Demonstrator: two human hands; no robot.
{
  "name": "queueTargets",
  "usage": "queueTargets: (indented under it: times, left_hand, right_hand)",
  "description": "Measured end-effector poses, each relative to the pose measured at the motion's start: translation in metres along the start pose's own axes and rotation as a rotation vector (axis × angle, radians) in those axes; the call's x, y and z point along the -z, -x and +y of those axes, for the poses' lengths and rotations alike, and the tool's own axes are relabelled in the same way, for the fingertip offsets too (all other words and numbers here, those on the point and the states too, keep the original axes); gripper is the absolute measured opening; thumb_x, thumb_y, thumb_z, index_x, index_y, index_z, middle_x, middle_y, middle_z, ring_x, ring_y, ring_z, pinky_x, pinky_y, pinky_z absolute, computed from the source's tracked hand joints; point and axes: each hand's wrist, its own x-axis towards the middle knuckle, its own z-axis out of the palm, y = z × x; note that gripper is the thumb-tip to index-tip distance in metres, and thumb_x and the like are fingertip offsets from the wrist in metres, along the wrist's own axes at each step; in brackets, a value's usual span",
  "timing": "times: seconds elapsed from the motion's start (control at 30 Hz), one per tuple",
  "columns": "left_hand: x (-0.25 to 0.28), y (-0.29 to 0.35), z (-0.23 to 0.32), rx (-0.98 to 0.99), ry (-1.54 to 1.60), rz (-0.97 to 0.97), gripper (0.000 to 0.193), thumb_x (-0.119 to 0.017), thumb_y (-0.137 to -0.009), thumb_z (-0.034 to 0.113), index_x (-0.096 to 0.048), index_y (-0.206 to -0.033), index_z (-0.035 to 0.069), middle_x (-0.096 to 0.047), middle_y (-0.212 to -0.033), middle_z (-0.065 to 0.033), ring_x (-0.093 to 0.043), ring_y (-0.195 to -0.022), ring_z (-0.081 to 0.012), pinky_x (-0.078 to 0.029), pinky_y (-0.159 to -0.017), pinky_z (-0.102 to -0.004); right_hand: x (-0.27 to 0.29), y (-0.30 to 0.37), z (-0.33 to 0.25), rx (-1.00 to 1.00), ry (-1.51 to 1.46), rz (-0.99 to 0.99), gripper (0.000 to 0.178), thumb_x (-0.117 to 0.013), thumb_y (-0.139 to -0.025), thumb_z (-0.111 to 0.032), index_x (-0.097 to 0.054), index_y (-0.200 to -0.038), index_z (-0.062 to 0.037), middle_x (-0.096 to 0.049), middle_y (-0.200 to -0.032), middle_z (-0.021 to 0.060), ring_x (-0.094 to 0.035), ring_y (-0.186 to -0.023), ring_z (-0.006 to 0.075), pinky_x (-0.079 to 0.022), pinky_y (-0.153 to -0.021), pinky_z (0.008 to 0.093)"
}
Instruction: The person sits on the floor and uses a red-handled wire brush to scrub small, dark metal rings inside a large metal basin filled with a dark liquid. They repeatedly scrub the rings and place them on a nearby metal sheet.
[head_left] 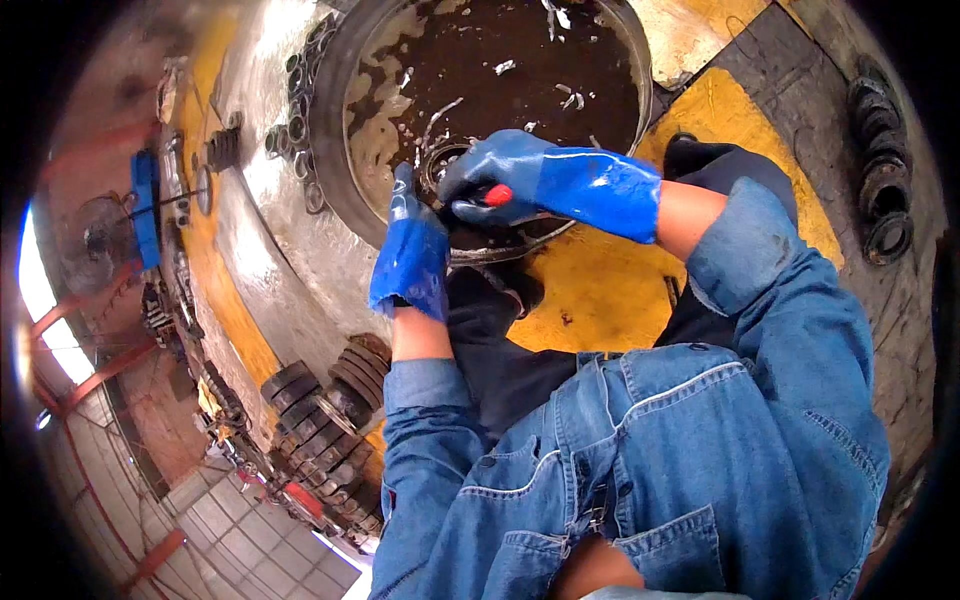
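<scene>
Both my hands wear blue rubber gloves and meet over the near left part of a wide round pan (330,130) of dark liquid. My right hand (500,178) is closed round a tool with a red handle (498,195); its working end is hidden behind the glove. Beside those fingers is a round metal ring (431,168), dark and wet. My left hand (408,225) grips it from the left and below, one digit pointing up along its edge. The lower part of the ring is covered by the gloves.
Small metal rings (297,130) lie along the pan's left side. Stacked dark ring-shaped parts (320,430) stand at lower left; more black rings (882,185) line the far right. A yellow floor patch (600,290) lies by my legs. Pale scraps float in the liquid.
</scene>
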Motion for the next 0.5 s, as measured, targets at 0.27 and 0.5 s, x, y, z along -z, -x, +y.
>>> queueTargets:
  times: [0.27,0.5]
  left_hand:
    - [0.036,-0.008,-0.015,-0.328,-0.391,-0.246,0.046,-0.039,-0.116,0.029,-0.059,-0.140,-0.004,-0.071,-0.130,-0.0158,-0.065,-0.118,-0.0253,-0.049,-0.106,-0.0335]
    - [0.009,0.018,-0.004,-0.382,-0.604,-0.195,0.054,-0.041,-0.115,0.038,-0.057,-0.140,-0.007,-0.072,-0.125,-0.0203,-0.070,-0.113,-0.0282,-0.056,-0.099,-0.0369]
  right_hand:
    - [0.034,0.040,-0.001,-0.375,-0.065,-0.179,0.028,-0.069,-0.094,-0.030,-0.078,-0.116,-0.0145,-0.078,-0.107,0.0120,-0.074,-0.099,0.0323,-0.059,-0.089,0.0418]
    - [0.054,0.029,0.025,-0.731,-0.469,0.403,0.044,-0.072,-0.091,-0.045,-0.077,-0.109,-0.0055,-0.073,-0.092,0.0081,-0.067,-0.088,0.0180,-0.052,-0.084,0.0371]
